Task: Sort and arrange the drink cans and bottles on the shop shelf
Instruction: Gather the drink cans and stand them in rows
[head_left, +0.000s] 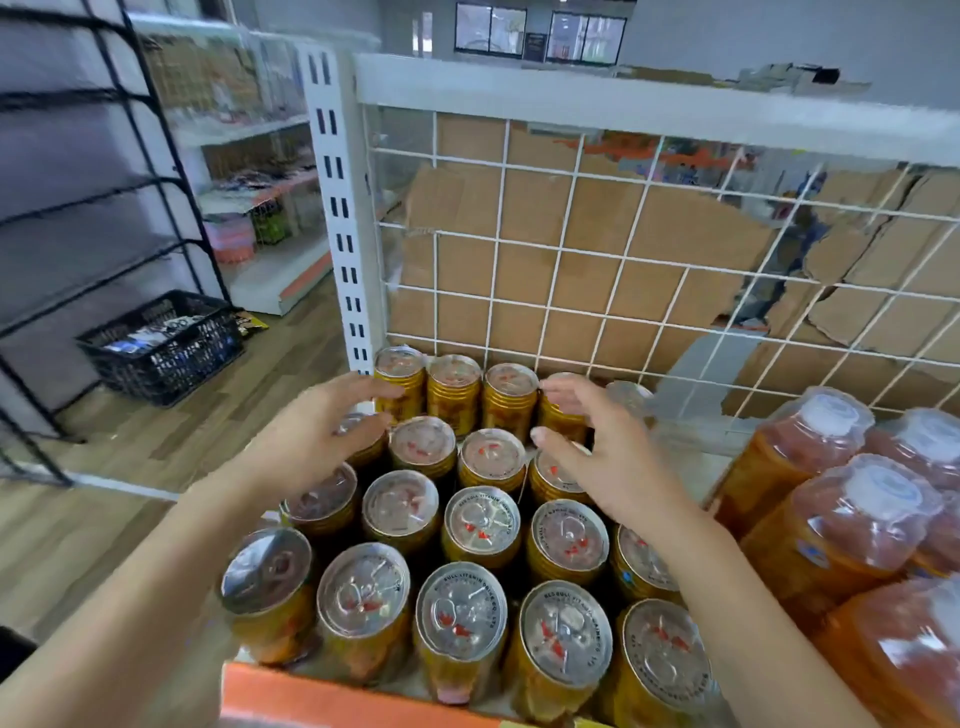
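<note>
While gold cans (483, 519) fill the shelf (311, 699), the left hand (317, 436) rests loose-fingered against 1 back can (400, 364); the right hand (597, 457) curves over another, grip unclear.

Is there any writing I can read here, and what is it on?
"RED BULL VITAMIN DRINK CO. LTD": stamped round the lids of the nearest gold cans.
Labels on the orange bottles: blurred, unreadable.
Dark board on the far wall: too small to read.
</note>
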